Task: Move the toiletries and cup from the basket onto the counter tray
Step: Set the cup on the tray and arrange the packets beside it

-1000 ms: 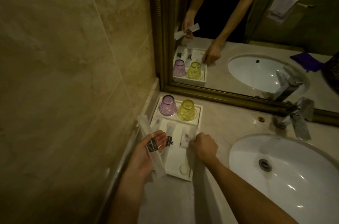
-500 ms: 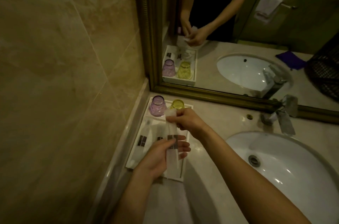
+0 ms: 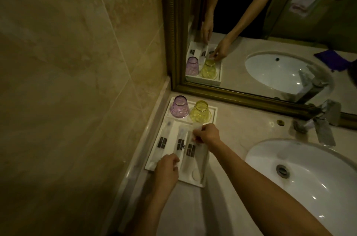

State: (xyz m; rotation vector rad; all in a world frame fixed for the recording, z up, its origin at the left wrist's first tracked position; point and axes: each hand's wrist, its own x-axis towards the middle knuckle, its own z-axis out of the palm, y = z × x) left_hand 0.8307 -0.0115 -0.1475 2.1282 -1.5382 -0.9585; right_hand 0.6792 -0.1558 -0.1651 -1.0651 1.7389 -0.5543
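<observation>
A white counter tray (image 3: 213, 112) lies against the left wall. At its far end stand a purple cup (image 3: 179, 107) and a yellow cup (image 3: 200, 111), both upside down. Three long clear toiletry packets with dark labels lie side by side in the tray: left packet (image 3: 161, 142), middle packet (image 3: 180, 144), right packet (image 3: 191, 151). My right hand (image 3: 207, 135) pinches the far end of the right packet. My left hand (image 3: 167, 166) rests on the near ends of the packets, fingers curled. The basket is out of view.
A white sink basin (image 3: 305, 175) fills the right side, with a chrome tap (image 3: 322, 127) behind it. A gold-framed mirror (image 3: 251, 96) stands along the back of the marble counter (image 3: 235, 131). A tiled wall closes the left side.
The packet that was held above the tray in both hands now lies in the tray on the right. My left hand moved down to the tray's near end.
</observation>
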